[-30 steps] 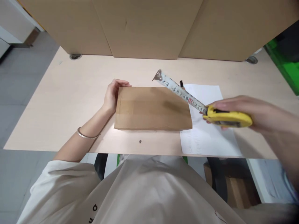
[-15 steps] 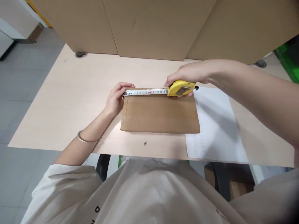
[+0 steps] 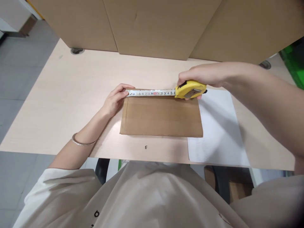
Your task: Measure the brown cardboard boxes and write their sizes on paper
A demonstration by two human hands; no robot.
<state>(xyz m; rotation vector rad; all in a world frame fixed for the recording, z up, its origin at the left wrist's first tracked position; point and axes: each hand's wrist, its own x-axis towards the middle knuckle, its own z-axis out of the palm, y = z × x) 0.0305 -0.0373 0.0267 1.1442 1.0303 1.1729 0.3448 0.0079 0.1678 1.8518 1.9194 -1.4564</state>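
A brown cardboard box (image 3: 161,117) lies flat on the table in front of me. Along its far edge runs the pulled-out blade of a yellow tape measure (image 3: 191,89), its numbers facing up. My left hand (image 3: 116,98) pinches the blade's end at the box's far left corner, thumb on top; the tip itself is hidden under the thumb. Gripped in my right hand (image 3: 193,76) is the tape measure's case, near the far right corner. Some of the right fingers are hidden behind the case.
White paper (image 3: 218,133) lies on the table (image 3: 59,110), partly under the box's right side. Large cardboard panels (image 3: 156,28) stand along the back. A small dark mark (image 3: 146,147) shows near the front edge, and round cable holes (image 3: 77,51) are at the rear.
My right hand has moved right with the tape measure case, so more of the blade shows. The left hand stays at the box's left corner. The view has shifted slightly.
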